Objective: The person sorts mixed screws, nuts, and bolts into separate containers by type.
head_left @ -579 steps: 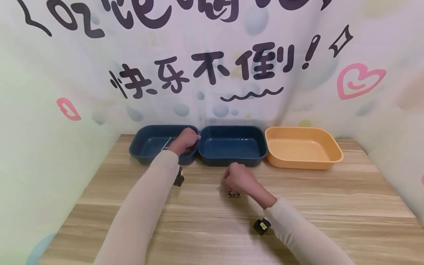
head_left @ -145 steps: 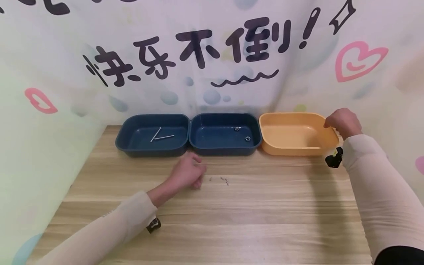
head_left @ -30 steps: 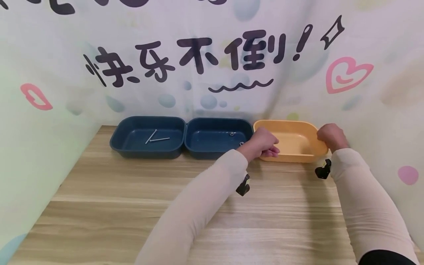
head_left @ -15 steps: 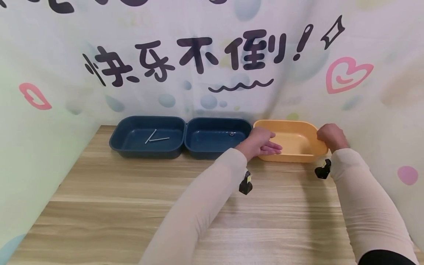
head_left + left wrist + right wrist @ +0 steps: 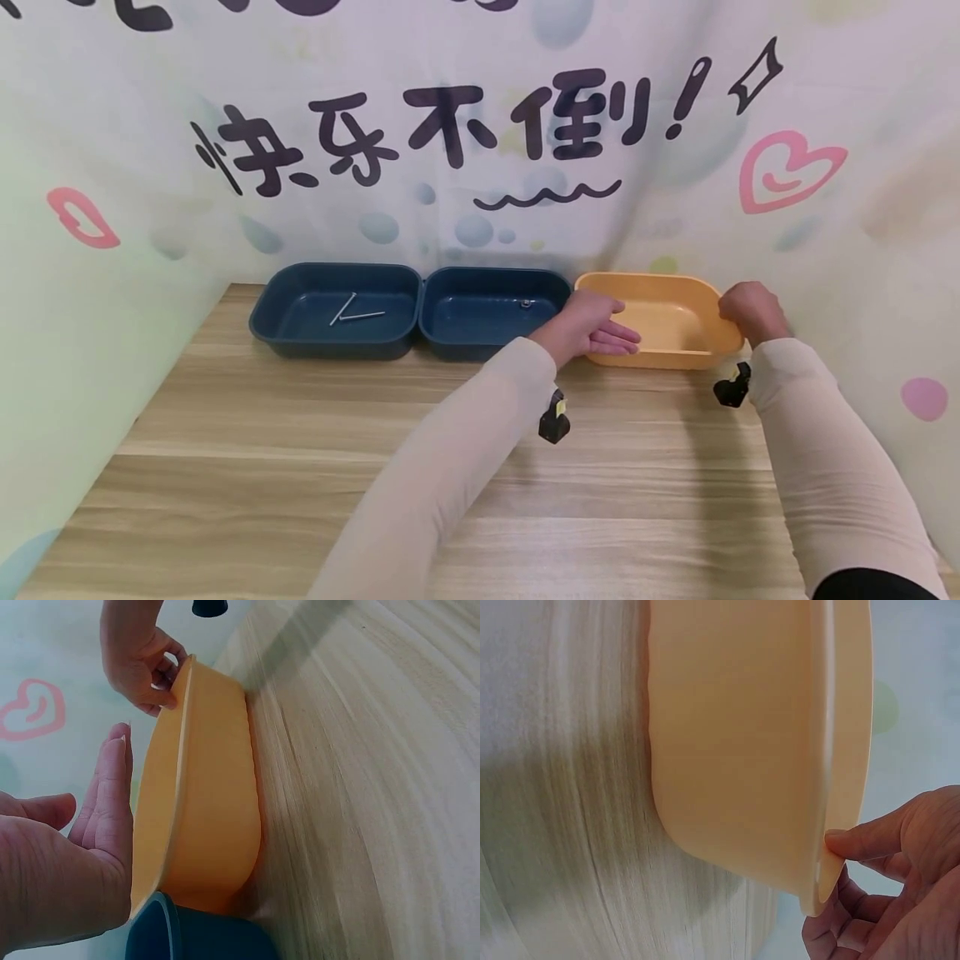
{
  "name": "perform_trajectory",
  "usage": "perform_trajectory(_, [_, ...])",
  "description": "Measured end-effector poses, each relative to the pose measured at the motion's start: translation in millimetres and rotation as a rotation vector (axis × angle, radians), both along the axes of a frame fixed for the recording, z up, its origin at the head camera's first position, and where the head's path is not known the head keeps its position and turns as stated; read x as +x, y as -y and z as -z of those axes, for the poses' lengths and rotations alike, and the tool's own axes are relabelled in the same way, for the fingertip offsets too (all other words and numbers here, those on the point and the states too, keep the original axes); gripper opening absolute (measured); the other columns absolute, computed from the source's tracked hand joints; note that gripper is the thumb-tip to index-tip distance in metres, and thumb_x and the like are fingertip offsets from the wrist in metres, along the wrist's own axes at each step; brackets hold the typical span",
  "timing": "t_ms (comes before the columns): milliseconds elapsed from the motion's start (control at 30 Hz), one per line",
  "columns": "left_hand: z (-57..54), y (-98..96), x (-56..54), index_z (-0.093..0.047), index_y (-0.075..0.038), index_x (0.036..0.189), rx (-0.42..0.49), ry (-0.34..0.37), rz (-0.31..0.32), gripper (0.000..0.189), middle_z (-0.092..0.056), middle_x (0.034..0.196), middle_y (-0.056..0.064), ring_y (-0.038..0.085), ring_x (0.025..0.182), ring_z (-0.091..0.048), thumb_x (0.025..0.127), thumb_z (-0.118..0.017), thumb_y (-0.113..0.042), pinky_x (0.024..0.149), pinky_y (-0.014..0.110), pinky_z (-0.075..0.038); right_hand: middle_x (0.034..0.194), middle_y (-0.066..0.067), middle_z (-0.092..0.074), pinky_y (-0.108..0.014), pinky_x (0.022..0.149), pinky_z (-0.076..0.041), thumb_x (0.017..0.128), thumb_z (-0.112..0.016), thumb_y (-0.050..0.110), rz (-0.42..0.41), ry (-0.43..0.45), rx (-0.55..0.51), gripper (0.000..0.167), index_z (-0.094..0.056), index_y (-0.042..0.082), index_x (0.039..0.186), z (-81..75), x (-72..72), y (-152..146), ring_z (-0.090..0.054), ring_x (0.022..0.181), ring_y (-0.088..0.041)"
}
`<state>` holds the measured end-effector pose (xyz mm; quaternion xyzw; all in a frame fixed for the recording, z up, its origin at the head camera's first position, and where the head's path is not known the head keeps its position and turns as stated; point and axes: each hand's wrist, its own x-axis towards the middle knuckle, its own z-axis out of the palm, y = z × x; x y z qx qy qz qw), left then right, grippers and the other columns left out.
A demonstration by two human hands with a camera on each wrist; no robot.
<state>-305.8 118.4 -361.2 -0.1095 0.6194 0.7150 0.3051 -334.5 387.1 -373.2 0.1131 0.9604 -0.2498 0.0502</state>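
My right hand (image 5: 752, 310) pinches the right end of the orange-yellow bin (image 5: 678, 360); the right wrist view shows the thumb (image 5: 855, 838) on the inner side of the rim and the fingers outside. My left hand (image 5: 588, 323) hovers over the left end of that bin, palm turned sideways and fingers straight. In the left wrist view nothing is seen in the left palm (image 5: 75, 862). Part of the bin's floor is hidden behind the left hand and the front wall, so I cannot tell what lies there.
Left of the yellow bin stands a dark blue bin (image 5: 480, 352) with a metal nut (image 5: 527, 304) in it. A second blue bin (image 5: 337, 350) at the far left holds two long bolts (image 5: 362, 316). A printed cloth (image 5: 450, 233) hangs right behind the bins.
From the table, my left hand has come right to the yellow bin and its curled fingers have straightened. The small screws earlier on the table are gone from it. The right hand keeps its grip.
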Motion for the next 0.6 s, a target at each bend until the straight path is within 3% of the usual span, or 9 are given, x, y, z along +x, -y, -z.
perform_trajectory(300, [-10.4,15.9,14.6,-0.045,-0.012,0.142,0.074,-0.041,0.053,0.047,-0.072,0.078,0.019,0.033,0.072,-0.072,0.097,-0.057,-0.018,0.063,0.035,-0.057,0.080,-0.020,-0.055,-0.034,0.051,-0.046,0.078,-0.044,0.007,0.029,0.029,-0.025,0.030,-0.058,-0.011,0.098,-1.6,1.0,4,-0.051,0.059,-0.026])
perform_trajectory(600, [-15.2,50.7,27.7,-0.054,-0.014,0.123,0.130,-0.090,0.068,0.026,-0.072,0.082,0.020,0.035,0.075,-0.072,0.098,-0.057,-0.015,0.067,0.040,-0.055,0.086,-0.022,-0.056,-0.033,0.053,-0.045,0.080,-0.044,0.007,0.035,0.029,0.003,0.032,-0.059,-0.011,0.103,-3.0,1.9,4,-0.052,0.063,-0.027])
